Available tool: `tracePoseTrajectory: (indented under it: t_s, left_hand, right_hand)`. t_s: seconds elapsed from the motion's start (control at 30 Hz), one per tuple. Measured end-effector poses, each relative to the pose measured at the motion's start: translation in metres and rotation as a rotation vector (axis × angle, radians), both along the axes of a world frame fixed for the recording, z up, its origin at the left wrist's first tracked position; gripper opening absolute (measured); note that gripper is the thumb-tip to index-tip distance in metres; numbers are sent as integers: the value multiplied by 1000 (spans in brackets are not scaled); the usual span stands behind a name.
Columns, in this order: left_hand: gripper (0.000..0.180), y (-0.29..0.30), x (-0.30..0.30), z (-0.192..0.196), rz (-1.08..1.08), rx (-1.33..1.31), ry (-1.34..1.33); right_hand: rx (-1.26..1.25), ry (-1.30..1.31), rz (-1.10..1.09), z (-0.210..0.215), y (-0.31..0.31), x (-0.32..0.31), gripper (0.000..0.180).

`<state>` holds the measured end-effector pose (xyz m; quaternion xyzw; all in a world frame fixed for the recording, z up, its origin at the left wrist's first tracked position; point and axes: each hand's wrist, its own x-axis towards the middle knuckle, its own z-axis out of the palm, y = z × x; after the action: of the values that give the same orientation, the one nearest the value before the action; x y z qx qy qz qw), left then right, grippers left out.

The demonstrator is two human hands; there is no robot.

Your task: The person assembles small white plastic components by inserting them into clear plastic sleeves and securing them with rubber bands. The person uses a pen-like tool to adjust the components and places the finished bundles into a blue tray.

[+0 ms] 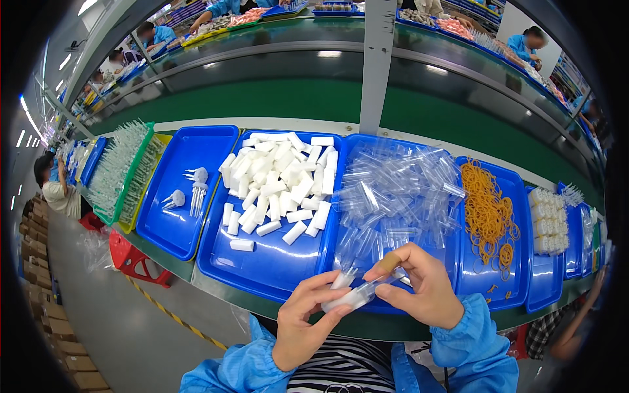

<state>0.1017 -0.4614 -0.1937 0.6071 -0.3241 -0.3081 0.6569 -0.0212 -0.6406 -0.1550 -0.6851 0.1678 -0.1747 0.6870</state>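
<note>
My left hand [303, 321] is closed around a white foam-like cylinder [350, 300] that looks to be partly inside a clear plastic sleeve. A second white piece [342, 280] shows between its fingers. My right hand [422, 288], with a tan wrap [390, 262] on the index finger, pinches the clear sleeve's other end; its outline is hard to make out. Both hands are over the front edge of a blue tray heaped with clear plastic sleeves [400, 187]. Just left of that, a blue tray [262, 268] bears a pile of white cylinders [278, 177].
To the right are a tray of orange rubber bands [488, 209] and a tray of white bundled pieces [549, 223]. On the left, a blue tray [169, 150] holds white-tipped sticks, beside a green basket [134, 177] of clear thin parts. A grey post [379, 72] rises behind the trays.
</note>
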Motion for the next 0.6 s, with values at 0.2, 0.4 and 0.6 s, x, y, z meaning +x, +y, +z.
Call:
tracePoseTrajectory:
  t_s: [0.2, 0.4, 0.6]
  left_hand:
    - [28, 1, 0, 0, -3, 18, -10]
    - [25, 1, 1, 0, -9, -23, 3]
    - [20, -3, 0, 3, 46, -5, -60]
  right_hand:
    - [-106, 23, 70, -2, 1, 0, 22]
    - [-25, -20, 11, -10, 9, -2, 22]
    - [-299, -110, -36, -14, 21, -1, 23]
